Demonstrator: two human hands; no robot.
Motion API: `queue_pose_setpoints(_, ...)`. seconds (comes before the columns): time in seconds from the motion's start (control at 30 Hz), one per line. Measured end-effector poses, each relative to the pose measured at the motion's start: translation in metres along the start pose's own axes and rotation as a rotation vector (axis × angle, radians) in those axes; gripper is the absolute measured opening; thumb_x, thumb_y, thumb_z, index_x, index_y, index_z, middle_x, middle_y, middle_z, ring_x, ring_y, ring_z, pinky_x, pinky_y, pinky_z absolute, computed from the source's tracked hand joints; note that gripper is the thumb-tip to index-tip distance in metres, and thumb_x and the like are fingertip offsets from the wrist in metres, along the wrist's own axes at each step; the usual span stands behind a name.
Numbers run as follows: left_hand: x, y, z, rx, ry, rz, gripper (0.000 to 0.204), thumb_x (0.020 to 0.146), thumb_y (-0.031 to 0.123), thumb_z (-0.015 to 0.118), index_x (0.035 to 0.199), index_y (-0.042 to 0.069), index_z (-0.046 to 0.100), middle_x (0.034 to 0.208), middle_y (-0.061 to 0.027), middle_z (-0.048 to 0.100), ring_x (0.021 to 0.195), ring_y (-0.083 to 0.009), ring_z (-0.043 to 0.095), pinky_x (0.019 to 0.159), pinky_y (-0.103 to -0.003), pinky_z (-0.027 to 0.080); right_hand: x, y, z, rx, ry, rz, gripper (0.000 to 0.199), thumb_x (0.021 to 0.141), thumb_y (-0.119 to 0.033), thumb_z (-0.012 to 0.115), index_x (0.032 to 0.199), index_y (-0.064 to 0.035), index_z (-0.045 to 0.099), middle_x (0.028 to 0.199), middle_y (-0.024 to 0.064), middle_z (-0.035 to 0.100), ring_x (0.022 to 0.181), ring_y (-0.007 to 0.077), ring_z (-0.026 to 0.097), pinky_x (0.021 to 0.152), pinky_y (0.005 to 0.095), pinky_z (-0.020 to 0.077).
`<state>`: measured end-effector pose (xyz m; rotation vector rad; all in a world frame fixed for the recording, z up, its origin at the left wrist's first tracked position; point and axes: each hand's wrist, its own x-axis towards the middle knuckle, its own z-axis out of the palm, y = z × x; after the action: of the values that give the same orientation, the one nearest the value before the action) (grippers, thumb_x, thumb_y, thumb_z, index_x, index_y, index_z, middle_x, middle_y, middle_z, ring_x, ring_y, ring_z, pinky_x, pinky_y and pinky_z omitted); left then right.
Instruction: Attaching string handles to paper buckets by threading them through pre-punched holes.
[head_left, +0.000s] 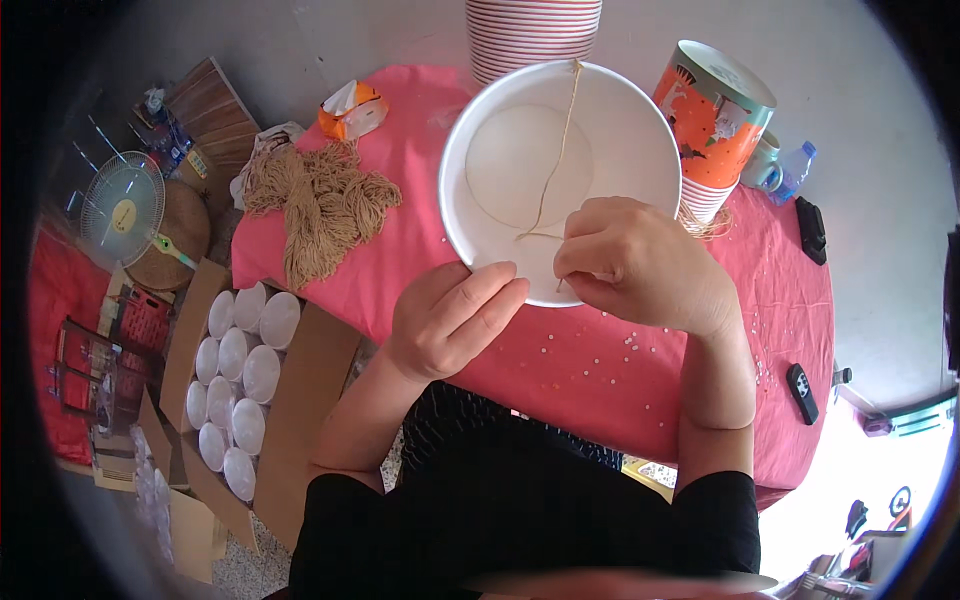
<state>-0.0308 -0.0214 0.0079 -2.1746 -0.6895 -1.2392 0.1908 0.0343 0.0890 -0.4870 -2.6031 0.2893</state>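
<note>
A large white paper bucket (632, 130) is tilted with its mouth toward me at the near middle of the table. From a knot at its far rim, a thin tan string (563, 150) runs down across the inside. My left hand (450, 315) grips the near rim, fingers over the edge and thumb hidden. At the near right rim my right hand (640, 265) is closed in a pinch on the string, with a short end showing below the fingertips.
Stacked white buckets (533, 35) stand behind. An orange printed bucket (700, 125) tops another stack at right. Tan string bundles (325, 205) and an orange tissue pack (353, 110) lie left. A carton (300, 400) of clear cups stands lower left; a black remote (802, 394) lies right.
</note>
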Motion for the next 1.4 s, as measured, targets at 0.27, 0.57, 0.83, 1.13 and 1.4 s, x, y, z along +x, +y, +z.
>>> queue_pose_setpoints(0.27,-0.003,-0.002,0.003,-0.043,0.004,-0.027,0.026,0.070,-0.001,0.070,0.096,0.002,0.069,0.101,-0.0077,0.063,0.070,-0.0188,0.061,0.058,-0.029,0.051,-0.002,0.002,0.002,0.004,-0.081,0.006,0.007,0.076,-0.008,0.065,0.071,-0.0056,0.060,0.073,0.0087,0.059,0.079,0.0301,0.061,0.070,0.0431,0.0488)
queue_pose_setpoints(0.57,-0.009,-0.008,0.013,-0.284,-0.073,-0.355,0.026,0.077,-0.004,0.071,0.101,0.003,0.066,0.107,-0.0100,0.064,0.090,-0.0254,0.067,0.073,-0.034,0.056,0.003,0.018,0.003,0.362,-0.252,0.000,0.014,0.083,-0.009,0.069,0.091,0.0018,0.066,0.079,0.0108,0.061,0.074,0.0247,0.062,0.067,0.0360,0.0488)
queue_pose_setpoints(0.83,-0.018,0.012,0.025,-0.331,0.036,-0.504,0.023,0.075,0.002,0.077,0.092,0.002,0.061,0.092,-0.0106,0.063,0.081,-0.0240,0.065,0.064,-0.033,0.053,0.005,0.023,0.008,0.352,-0.276,0.125,0.021,0.080,-0.010,0.073,0.096,0.0025,0.067,0.083,0.0113,0.064,0.071,0.0219,0.063,0.067,0.0331,0.0490)
queue_pose_setpoints(1.13,-0.011,0.017,0.033,-0.354,0.069,-0.508,0.017,0.077,-0.002,0.074,0.089,0.002,0.063,0.085,-0.0100,0.064,0.073,-0.0220,0.065,0.060,-0.033,0.053,0.008,0.019,0.005,0.365,-0.347,0.154,0.020,0.087,-0.014,0.069,0.100,0.0018,0.067,0.085,0.0125,0.066,0.076,0.0243,0.066,0.069,0.0327,0.0497)
queue_pose_setpoints(1.4,-0.012,-0.001,0.005,-1.188,0.502,-1.070,0.007,0.098,0.006,0.052,0.104,0.004,0.052,0.104,-0.0176,0.064,0.074,-0.0176,0.064,0.063,-0.027,0.053,0.001,0.030,0.008,0.300,-0.173,0.139,0.016,0.088,-0.012,0.064,0.098,-0.0005,0.067,0.088,0.0129,0.068,0.079,0.0280,0.066,0.073,0.0357,0.0507)
